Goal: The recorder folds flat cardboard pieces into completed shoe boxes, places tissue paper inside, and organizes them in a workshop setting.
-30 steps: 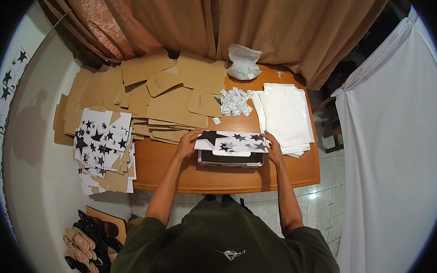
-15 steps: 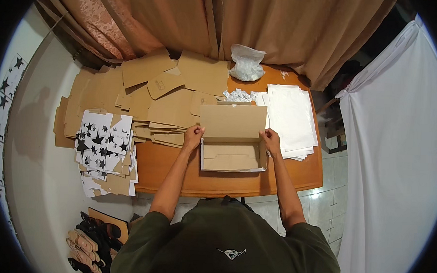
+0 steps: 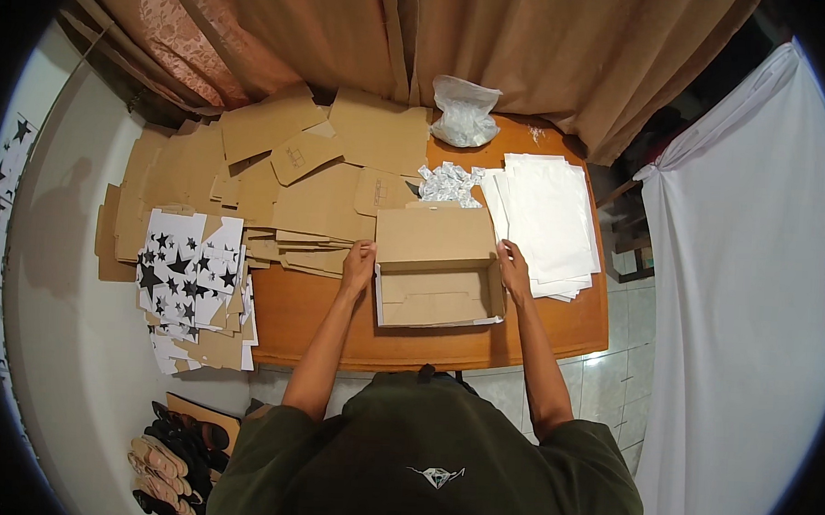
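A brown cardboard box (image 3: pixel 438 300) with a whitish outer edge lies near the front of the wooden table, its inside facing up and showing bare cardboard. Its lid flap (image 3: pixel 435 235) is raised at the far side. My left hand (image 3: pixel 360 266) has its fingers closed at the flap's left edge. On the opposite side, my right hand (image 3: pixel 514 265) is pinched at the flap's right edge, beside the white sheets. Small silvery-white packets (image 3: pixel 450 184) are heaped just behind the flap.
Flat cardboard pieces (image 3: pixel 323 198) are piled at the left and back. Star-printed sheets (image 3: pixel 186 271) overhang the table's left side. White sheets (image 3: pixel 548 217) are stacked at the right. A clear plastic bag (image 3: pixel 465 117) stands by the curtain (image 3: pixel 532 51). Shoes (image 3: pixel 169 459) sit at lower left.
The flap's upper edge has come slightly nearer to me, uncovering more of the small packets. Both hands stay at its sides. The whole view has shifted a little.
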Demonstrator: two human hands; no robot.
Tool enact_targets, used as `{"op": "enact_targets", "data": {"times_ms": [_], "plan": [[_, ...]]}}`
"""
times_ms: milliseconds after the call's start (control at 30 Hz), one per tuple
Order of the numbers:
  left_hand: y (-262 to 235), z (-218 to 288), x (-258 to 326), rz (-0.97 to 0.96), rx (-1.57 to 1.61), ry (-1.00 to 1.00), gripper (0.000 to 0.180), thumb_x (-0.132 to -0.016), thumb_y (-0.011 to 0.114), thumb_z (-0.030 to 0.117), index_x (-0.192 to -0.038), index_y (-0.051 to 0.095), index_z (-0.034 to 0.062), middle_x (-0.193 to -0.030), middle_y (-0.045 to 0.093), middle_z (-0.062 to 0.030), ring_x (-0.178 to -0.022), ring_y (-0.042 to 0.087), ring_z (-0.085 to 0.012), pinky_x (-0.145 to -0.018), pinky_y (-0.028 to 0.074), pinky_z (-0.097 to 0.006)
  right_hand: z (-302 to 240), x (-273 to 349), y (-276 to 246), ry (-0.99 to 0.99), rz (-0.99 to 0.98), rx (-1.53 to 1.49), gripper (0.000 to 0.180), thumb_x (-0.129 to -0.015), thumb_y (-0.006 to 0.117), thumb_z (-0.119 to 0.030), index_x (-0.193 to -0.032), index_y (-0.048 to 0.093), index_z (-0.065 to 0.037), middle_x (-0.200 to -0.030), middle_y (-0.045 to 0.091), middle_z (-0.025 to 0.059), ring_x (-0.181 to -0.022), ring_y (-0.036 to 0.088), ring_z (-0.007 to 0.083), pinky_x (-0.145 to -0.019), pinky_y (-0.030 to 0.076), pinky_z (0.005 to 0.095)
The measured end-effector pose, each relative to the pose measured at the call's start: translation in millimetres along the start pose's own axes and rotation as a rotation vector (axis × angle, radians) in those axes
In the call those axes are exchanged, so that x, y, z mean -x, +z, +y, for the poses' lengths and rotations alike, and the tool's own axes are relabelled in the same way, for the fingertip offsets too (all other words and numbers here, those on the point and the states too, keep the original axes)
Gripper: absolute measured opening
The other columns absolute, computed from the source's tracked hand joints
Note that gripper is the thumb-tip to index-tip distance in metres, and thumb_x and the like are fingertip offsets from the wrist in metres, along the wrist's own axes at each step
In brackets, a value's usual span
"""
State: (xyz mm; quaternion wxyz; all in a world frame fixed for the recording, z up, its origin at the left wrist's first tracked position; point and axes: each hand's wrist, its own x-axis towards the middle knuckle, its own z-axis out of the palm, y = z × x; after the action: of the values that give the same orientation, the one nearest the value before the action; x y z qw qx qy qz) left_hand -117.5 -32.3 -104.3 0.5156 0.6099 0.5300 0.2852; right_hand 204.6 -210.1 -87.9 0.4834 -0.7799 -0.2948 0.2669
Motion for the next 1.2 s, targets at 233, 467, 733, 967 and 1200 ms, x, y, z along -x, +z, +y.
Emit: {"op": "enact_targets", "data": {"times_ms": [233,467,733,967,1200], "plan": [[-28,3,89,-0.110,0.140,-0.053,0.035,-0.106,0.055,0.021,-0.136,0.052,0.0029,-0.121,0.068,-0.0174,-0.104,0.066,-0.0246,-0.087,0.053,-0.034,26,71,-24,0.053,-0.073,-0.312,0.047,-0.107,0.056,-0.034,-0.147,0.049,-0.012,-0.114,0.067,0.0078,-0.084,0.053,0.0078,-0.073,0.045,0.0226],[-18,0,106,-0.109,0.115,0.212,0.041,-0.102,0.060,0.010,-0.141,0.052,0.0048,-0.123,0.067,-0.0190,-0.116,0.065,-0.0256,-0.096,0.052,-0.035,10,91,-21,0.099,-0.192,-0.255,0.046,-0.105,0.058,-0.031,-0.146,0.053,-0.009,-0.127,0.065,0.0183,-0.112,0.062,0.0207,-0.093,0.050,0.0319],[-27,-1,91,-0.062,0.039,0.191,0.033,-0.098,0.065,0.007,-0.131,0.063,0.0033,-0.116,0.069,-0.0195,-0.100,0.071,-0.0223,-0.088,0.055,-0.031,-4,90,-6,-0.077,-0.161,-0.151,0.047,-0.102,0.063,-0.034,-0.143,0.057,-0.012,-0.136,0.061,0.0195,-0.117,0.062,0.0252,-0.094,0.051,0.0364],[-26,-11,89,-0.054,-0.060,0.153,0.033,-0.096,0.069,0.006,-0.128,0.066,0.0047,-0.117,0.071,-0.0173,-0.099,0.072,-0.0227,-0.085,0.056,-0.032,9,89,5,-0.138,-0.136,-0.056,0.042,-0.099,0.067,-0.021,-0.139,0.059,-0.008,-0.131,0.065,0.0168,-0.108,0.067,0.0232,-0.089,0.054,0.0335],[-38,-3,98,-0.149,-0.158,0.219,0.045,-0.100,0.063,0.036,-0.138,0.063,0.0112,-0.137,0.063,-0.0214,-0.123,0.062,-0.0366,-0.106,0.047,-0.043,9,95,-3,-0.142,-0.215,0.033,0.060,-0.098,0.069,-0.032,-0.147,0.050,-0.003,-0.136,0.060,0.0190,-0.110,0.064,0.0300,-0.092,0.053,0.0357]]}}
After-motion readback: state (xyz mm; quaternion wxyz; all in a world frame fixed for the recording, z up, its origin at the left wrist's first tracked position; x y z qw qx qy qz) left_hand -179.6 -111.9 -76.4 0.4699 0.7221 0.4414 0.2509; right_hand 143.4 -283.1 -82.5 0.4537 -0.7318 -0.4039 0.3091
